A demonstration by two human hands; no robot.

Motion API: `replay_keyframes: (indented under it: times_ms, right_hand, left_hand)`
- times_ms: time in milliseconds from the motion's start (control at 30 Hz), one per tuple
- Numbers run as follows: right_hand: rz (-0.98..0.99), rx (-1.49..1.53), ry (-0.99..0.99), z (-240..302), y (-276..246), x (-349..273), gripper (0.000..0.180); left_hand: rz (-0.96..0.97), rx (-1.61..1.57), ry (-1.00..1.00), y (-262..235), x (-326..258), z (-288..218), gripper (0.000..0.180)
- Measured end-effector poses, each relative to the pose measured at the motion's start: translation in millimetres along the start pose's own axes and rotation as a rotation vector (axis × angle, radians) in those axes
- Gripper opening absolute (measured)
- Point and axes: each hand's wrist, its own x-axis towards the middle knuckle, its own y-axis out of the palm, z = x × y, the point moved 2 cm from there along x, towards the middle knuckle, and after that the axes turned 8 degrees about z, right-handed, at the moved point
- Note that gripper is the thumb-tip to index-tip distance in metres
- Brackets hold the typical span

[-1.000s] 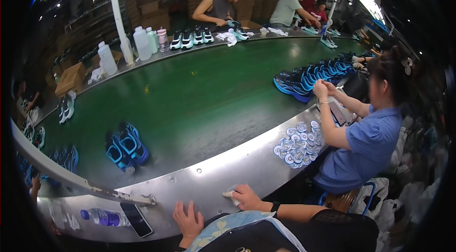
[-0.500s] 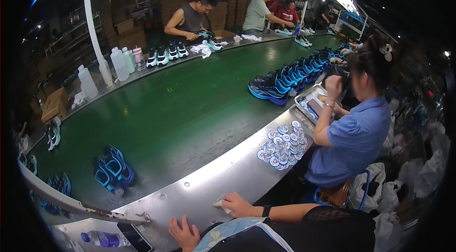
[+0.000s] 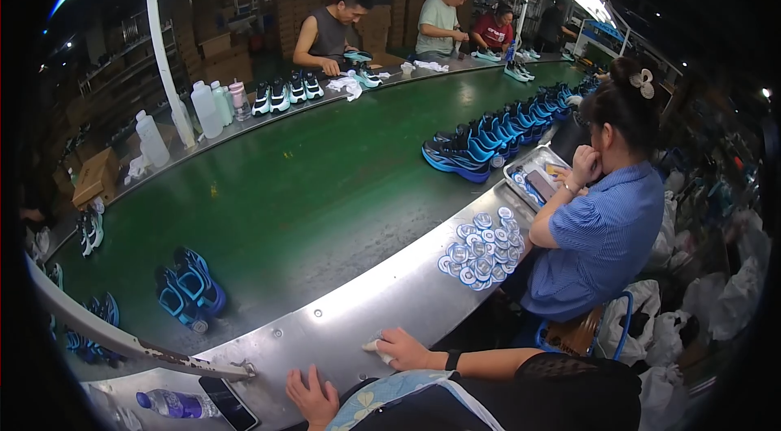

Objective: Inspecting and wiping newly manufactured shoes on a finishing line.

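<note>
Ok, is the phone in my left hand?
No, your left hand rests on the metal counter, with the phone lying apart to its left.

From my end of the feed I can read no words or numbers surely. Pale lettering crosses the chest of a red shirt (image 3: 491, 31) on the far side, too small for me. The round tags (image 3: 483, 250) heaped on the counter (image 3: 350, 309) bear tiny print. A purple label (image 3: 192, 407) wraps the bottle (image 3: 165, 404), its marks blurred. I see faint dark print on the carton (image 3: 96, 177) at left.
</note>
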Motion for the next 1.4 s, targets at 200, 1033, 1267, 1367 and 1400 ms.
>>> replay_keyframes:
  times_ms: [200, 1033, 1267, 1367, 1400]
  right_hand:
    - [0.013, 0.004, 0.018, 1.5, -1.6, 1.2, 0.044]
    - [-0.027, 0.022, 0.006, -1.4, 0.0, 2.4, 0.047]
    - [-0.027, 0.005, 0.0, 4.0, -4.5, 3.2, 0.046]
    - [-0.027, 0.016, -0.004, 1.9, -1.7, 1.3, 0.046]
    - [-0.021, 0.016, -0.003, 1.8, -0.7, 0.8, 0.047]
  left_hand:
    - [0.076, -0.129, -0.037, -2.7, -0.1, 2.0, 0.053]
    - [0.089, -0.127, -0.045, -0.2, -0.7, 2.7, 0.053]
    - [0.089, -0.13, -0.048, -3.6, 1.0, 1.4, 0.053]
    - [0.085, -0.132, -0.049, -4.0, 0.0, 1.1, 0.053]
    - [0.088, -0.131, -0.048, -4.9, -0.7, 0.9, 0.053]
